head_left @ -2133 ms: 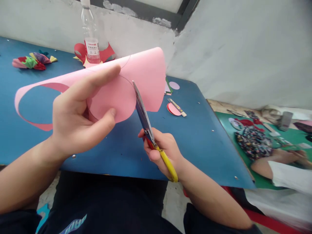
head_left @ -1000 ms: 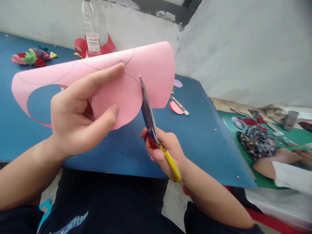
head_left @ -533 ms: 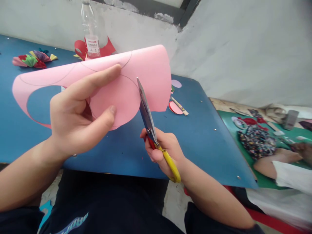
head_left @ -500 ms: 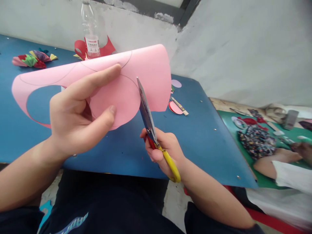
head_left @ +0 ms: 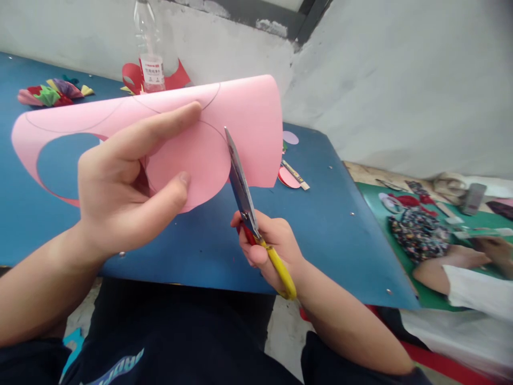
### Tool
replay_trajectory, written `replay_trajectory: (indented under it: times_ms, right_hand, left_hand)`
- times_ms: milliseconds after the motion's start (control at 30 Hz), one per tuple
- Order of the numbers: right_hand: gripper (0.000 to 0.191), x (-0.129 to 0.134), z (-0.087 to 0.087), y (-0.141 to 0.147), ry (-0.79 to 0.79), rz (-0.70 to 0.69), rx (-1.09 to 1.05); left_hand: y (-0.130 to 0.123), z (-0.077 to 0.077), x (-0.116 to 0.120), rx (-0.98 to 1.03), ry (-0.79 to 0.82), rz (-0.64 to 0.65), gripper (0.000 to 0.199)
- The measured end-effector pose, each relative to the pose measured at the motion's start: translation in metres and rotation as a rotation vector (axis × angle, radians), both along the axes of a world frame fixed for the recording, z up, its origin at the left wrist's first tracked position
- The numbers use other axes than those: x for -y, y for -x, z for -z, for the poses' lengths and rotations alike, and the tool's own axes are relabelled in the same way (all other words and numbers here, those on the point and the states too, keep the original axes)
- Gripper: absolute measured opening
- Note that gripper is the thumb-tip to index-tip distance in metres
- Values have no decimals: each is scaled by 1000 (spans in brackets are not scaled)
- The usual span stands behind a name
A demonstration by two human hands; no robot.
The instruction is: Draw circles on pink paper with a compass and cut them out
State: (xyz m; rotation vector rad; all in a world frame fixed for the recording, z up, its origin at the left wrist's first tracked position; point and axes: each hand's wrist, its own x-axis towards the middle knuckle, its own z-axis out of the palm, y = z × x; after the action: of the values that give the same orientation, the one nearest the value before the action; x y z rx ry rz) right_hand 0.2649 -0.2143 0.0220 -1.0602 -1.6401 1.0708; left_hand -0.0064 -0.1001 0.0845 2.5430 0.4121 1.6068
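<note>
A curled sheet of pink paper (head_left: 254, 128) is gripped in my left hand (head_left: 124, 182), thumb in front and index finger stretched along it. Pencilled circle outlines mark the paper, and a round hole is cut near its left end. Under my thumb, a partly cut circle bulges downward from the sheet. My right hand (head_left: 272, 248) is wrapped round the yellow and red handles of a pair of scissors (head_left: 242, 192). The blades point up and lie at the right edge of that circle, on the drawn line; they look nearly closed.
Behind the paper stand a plastic bottle (head_left: 152, 67) and red paper scraps (head_left: 176, 75). Colourful folded paper (head_left: 52, 95) lies at the back left. Cut circles (head_left: 288, 177) and a cutter (head_left: 295, 175) lie right on the blue table (head_left: 320, 235). Another person's arm (head_left: 444, 270) rests on a green table.
The left end of the pink paper has shifted slightly left and up, along with my left hand. The scissors stay nearly in place against the circle's edge.
</note>
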Motion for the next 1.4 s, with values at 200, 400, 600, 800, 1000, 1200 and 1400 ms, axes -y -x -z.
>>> replay_trajectory:
  times_ms: [200, 400, 600, 800, 1000, 1200, 1400]
  right_hand:
    - [41, -1, 1, -1, -30, -20, -11]
    - [40, -1, 2, 0, -36, -21, -28]
    - [37, -1, 0, -1, -19, -28, -10]
    - [35, -4, 3, -5, -38, -63, -1]
    - [34, -5, 5, -7, -57, -72, 0]
    - [37, -1, 1, -4, -37, -36, 17]
    - [49, 0, -4, -1, -13, -7, 72]
  left_hand:
    - [-5, 3, 0, 46, 37, -42, 67]
    - [-1, 2, -4, 34, -18, -19, 78]
    - [5, -4, -3, -35, -13, 14, 86]
    - [4, -3, -7, -20, -37, 16, 84]
    - [5, -4, -2, -35, 4, -23, 84]
    - [1, -2, 3, -11, 26, -62, 73]
    - [1, -2, 4, 3, 45, -64, 76]
